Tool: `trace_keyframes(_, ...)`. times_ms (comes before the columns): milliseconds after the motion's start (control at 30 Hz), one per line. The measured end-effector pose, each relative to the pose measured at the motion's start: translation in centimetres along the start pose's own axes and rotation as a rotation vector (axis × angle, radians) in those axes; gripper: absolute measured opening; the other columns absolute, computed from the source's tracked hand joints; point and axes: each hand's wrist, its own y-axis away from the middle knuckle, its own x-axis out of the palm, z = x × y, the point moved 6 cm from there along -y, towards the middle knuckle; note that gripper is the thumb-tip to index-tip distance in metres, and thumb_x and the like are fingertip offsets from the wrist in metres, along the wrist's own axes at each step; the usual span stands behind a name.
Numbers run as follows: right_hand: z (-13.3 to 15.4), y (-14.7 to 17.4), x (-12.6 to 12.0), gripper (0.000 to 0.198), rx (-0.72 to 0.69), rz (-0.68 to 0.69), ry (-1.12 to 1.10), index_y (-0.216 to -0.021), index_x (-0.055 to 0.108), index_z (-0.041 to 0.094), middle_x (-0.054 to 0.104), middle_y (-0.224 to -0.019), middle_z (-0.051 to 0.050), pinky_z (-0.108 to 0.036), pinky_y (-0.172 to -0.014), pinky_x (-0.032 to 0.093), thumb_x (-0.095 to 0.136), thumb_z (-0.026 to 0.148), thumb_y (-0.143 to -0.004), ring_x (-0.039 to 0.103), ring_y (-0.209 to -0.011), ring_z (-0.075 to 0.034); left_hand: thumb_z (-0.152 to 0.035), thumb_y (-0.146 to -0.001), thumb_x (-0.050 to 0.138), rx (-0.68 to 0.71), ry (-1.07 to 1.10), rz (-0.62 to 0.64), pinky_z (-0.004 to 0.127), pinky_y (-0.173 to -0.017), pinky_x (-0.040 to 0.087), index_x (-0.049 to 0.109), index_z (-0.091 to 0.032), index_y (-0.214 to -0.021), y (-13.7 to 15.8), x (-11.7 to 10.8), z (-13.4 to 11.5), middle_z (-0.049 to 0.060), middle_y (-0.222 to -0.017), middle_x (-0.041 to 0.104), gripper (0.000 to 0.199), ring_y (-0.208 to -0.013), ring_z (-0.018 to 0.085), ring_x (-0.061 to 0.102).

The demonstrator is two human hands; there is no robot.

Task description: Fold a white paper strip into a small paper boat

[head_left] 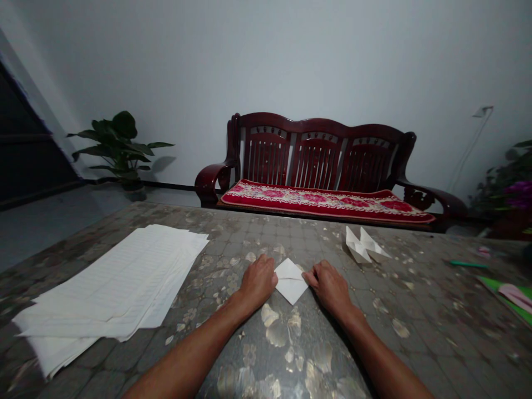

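A small square of folded white paper (291, 288) lies on the table with one corner toward me, so it looks like a diamond. A fold line or slit runs across its middle. My left hand (258, 278) is closed at its left corner, fingers curled and touching the edge. At the right corner, my right hand (328, 281) pinches the paper between thumb and bent forefinger. Beyond my right hand stands a folded white paper figure (363, 246) with pointed peaks.
A stack of white printed sheets (120, 277) spreads over the table's left side. On the right lie a green pen-like stick (469, 264) and a green sheet (505, 299) with a pink object (516, 296). Behind the patterned table (233, 354) stands a wooden bench (316, 149).
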Motion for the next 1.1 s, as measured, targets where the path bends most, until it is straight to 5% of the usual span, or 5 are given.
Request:
trace_keyframes(300,0.1,0.8,0.0,0.030,-0.076,-0.013,0.035,-0.074,0.065,0.019,0.065,-0.088,-0.006,-0.028,-0.069,0.034,0.054,0.035,-0.097,0.060,-0.081,-0.019,-0.013,-0.090,0.045,0.033,-0.023,-0.010,0.032,-0.088,0.046,0.062,-0.015,-0.096,0.4,0.3,0.6,0.012,-0.105,0.063,0.018,-0.101,0.024,0.061)
trace_keyframes(567,2.1,1.2,0.1,0.030,-0.373,-0.089,-0.020,-0.125,0.064,0.026,0.065,-0.117,-0.008,-0.033,-0.089,0.043,0.056,0.022,-0.096,0.057,-0.107,-0.024,-0.003,-0.084,0.045,0.092,0.153,-0.098,0.028,-0.085,0.045,0.058,-0.018,-0.093,0.6,0.3,1.5,0.006,-0.100,0.061,0.022,-0.097,0.019,0.059)
trace_keyframes(800,2.2,0.9,1.6,0.041,-0.524,-0.030,-0.101,-0.130,0.064,0.033,0.064,-0.135,-0.002,-0.042,-0.106,0.039,0.052,0.014,-0.096,0.049,-0.131,-0.025,-0.002,-0.087,0.043,0.098,0.069,-0.151,0.036,-0.092,0.049,0.061,-0.018,-0.110,1.2,-0.2,0.7,0.010,-0.114,0.065,0.032,-0.107,0.023,0.062)
trace_keyframes(933,2.1,0.8,1.9,0.046,-0.544,-0.022,-0.130,-0.133,0.062,0.036,0.062,-0.138,0.000,-0.045,-0.109,0.038,0.053,0.013,-0.095,0.048,-0.134,-0.026,-0.008,-0.096,0.042,0.384,0.025,-0.185,0.048,-0.113,0.037,0.052,-0.019,-0.135,1.2,0.9,-0.7,0.014,-0.151,0.047,0.043,-0.140,0.027,0.042)
trace_keyframes(1100,2.0,0.8,2.1,0.051,-0.572,-0.023,-0.158,-0.136,0.059,0.038,0.060,-0.140,0.000,-0.049,-0.109,0.039,0.051,0.011,-0.093,0.047,-0.136,-0.027,-0.012,-0.098,0.039,0.609,0.097,-0.105,0.045,-0.117,0.036,0.050,-0.021,-0.140,1.8,3.0,-0.4,0.010,-0.150,0.049,0.045,-0.142,0.022,0.042)
